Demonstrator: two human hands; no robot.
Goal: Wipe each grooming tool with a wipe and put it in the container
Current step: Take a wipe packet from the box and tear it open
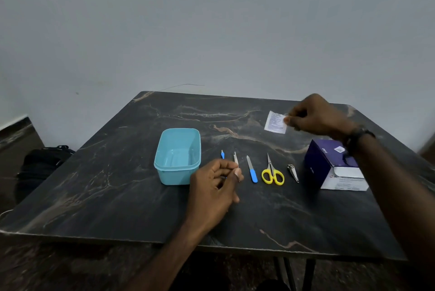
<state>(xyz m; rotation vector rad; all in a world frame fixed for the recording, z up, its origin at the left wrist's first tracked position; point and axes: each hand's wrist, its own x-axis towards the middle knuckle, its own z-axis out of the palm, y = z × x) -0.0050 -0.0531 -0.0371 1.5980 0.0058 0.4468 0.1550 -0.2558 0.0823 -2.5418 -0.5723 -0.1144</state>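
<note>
The blue container point(177, 156) sat open near the middle of the dark marbled bench point(117, 184), and everything else was placed off it. Just right of it ran the tools: a small blue-tipped tool point(222, 154), the tweezers point(235, 158), a blue-handled file point(251, 169), the yellow scissors point(272, 173), then the nail clipper point(292, 173). The left hand point(215, 188) was at the container's near right corner, fingers curled, pinching the tweezers. Far right and behind, the right hand point(313, 115) pinched a white wipe sachet point(275, 122) above the bench. A purple box point(334, 164) stood right of the clipper, near the bench's right edge. Bare bench lay left of the container.
</note>
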